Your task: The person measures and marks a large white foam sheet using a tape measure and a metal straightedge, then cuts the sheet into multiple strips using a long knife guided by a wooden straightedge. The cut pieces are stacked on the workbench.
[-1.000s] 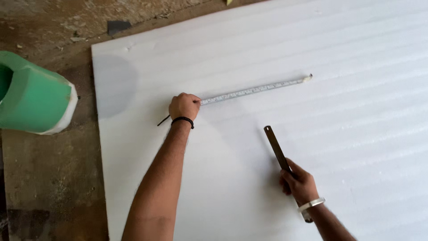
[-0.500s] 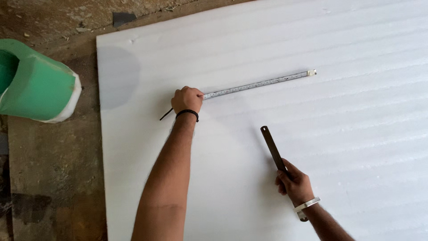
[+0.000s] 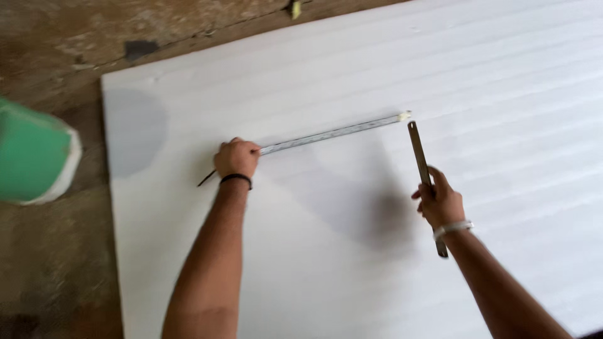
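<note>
A large white ribbed sheet (image 3: 352,263) lies flat on the ground. My left hand (image 3: 236,157), with a black band at the wrist, presses down one end of a long thin metal ruler (image 3: 333,132) that stretches to the right across the sheet; a dark pencil-like stick pokes out behind the fist. My right hand (image 3: 440,202), wearing a silver bracelet, grips a dark flat metal bar (image 3: 419,154). The bar's far tip sits right beside the ruler's right end.
A green bucket with a white rim (image 3: 34,157) stands on the bare dirt floor (image 3: 56,263) left of the sheet. Small bits of debris lie beyond the sheet's far edge.
My right hand has carried the dark bar up and to the right, bringing its tip to the ruler's right end. My left hand stays on the ruler's left end.
</note>
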